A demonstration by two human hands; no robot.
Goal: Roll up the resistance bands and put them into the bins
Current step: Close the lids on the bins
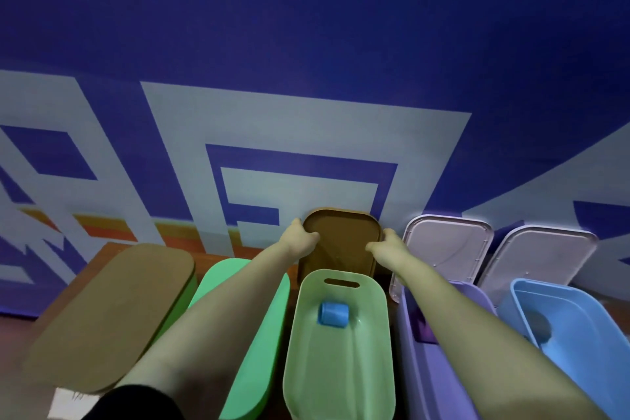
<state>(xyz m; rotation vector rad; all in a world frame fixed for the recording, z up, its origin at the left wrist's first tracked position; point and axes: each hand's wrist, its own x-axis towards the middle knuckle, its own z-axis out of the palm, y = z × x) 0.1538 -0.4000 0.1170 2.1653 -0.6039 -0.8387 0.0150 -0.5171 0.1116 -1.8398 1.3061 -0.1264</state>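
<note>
A light green bin (303, 344) stands open in the middle, with a rolled blue resistance band (333, 314) lying on its floor. Behind it a brown lid (341, 242) leans upright against the wall. My left hand (300, 237) grips the lid's left edge and my right hand (385, 245) grips its right edge. To the right, an open purple bin (439, 385) holds a dark purple roll (424, 327), mostly hidden by my right forearm. Further right is an open blue bin (586, 344) with a blue roll (538, 324) inside.
At the left, a bin with a brown lid (109, 317) and a bin with a green lid (262, 334) are closed. Two pale lilac lids (446, 249) (538, 259) lean on the blue-and-white wall (306, 44) behind the purple and blue bins.
</note>
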